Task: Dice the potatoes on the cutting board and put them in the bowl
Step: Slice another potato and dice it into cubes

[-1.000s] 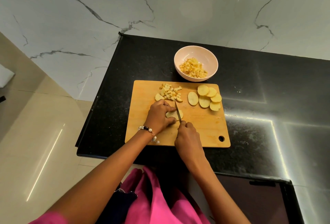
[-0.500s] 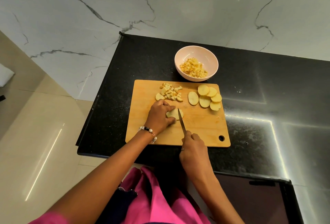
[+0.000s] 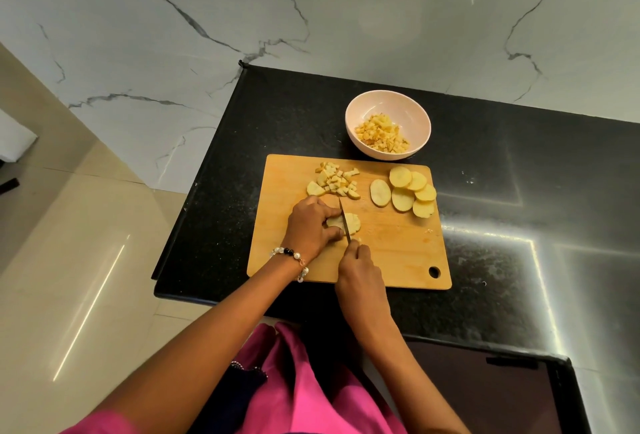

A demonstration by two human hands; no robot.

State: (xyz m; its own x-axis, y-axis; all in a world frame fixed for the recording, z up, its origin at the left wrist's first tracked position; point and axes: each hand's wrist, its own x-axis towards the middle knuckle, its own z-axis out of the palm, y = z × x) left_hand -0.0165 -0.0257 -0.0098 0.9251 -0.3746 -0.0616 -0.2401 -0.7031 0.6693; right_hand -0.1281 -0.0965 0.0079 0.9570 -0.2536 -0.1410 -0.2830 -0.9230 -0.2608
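My left hand (image 3: 313, 225) rests on the rectangular wooden cutting board (image 3: 398, 246), its fingers curled down over a pale yellow potato slice (image 3: 350, 223) that lies flat near the middle of the board; fingertips and thumb pinch the slice from its left side. My right hand (image 3: 360, 272) is closed around the handle of a small narrow-bladed knife (image 3: 343, 220), and the handle itself is hidden inside my fist. The blade stands on edge across the slice, pointing away from me, right beside my left fingertips. The slice already shows several parallel cuts on the part to the right of the blade. Farther back on the board, toward its left, sits a loose heap of small diced potato cubes (image 3: 335, 180) with a couple of uncut end pieces at its edges. To the right of that heap, five round potato slices (image 3: 403, 193) lie overlapping in a fan, reaching toward the board's right edge. Just beyond the board's far edge stands a round pale pink bowl (image 3: 420, 111) on the black speckled stone counter (image 3: 519, 191), and it holds a mound of diced potato. A beaded bracelet (image 3: 291, 255) of white and black beads circles my left wrist.
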